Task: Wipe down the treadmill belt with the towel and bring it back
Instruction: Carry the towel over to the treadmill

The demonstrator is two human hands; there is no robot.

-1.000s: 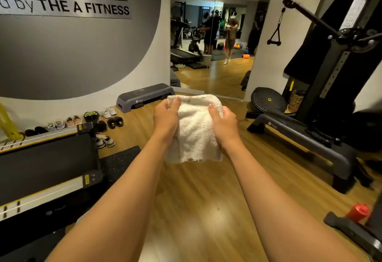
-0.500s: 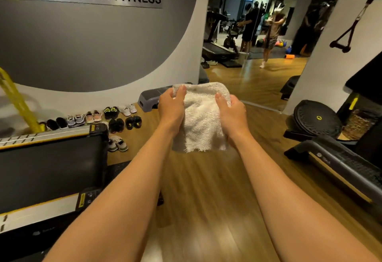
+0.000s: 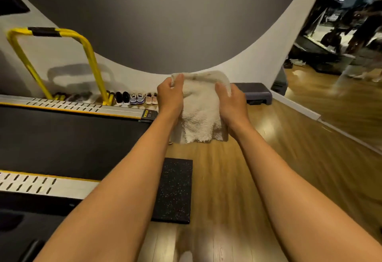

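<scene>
White, looped terry towel [image 3: 199, 112], folded, frayed along the lower hem, held in the air at 12 o'clock. Left hand [image 3: 170, 98] and right hand [image 3: 232, 104] curled round its top corners. Flat matte-black treadmill belt [image 3: 68, 143] at 9 o'clock, between slotted silver rails [image 3: 68, 107]. Speckled rubber mat [image 3: 175, 189] just beside, on glossy wood floor [image 3: 223, 179].

1. The treadmill belt [image 3: 68, 143] lies left, with a mat [image 3: 177, 189] on the floor [image 3: 227, 179] at its right end.
2. Shoes [image 3: 136, 98] line the wall [image 3: 165, 23] behind the belt, and a step platform [image 3: 255, 93] sits to their right.
3. The towel [image 3: 201, 112] hangs between left hand [image 3: 170, 94] and right hand [image 3: 231, 100].
</scene>
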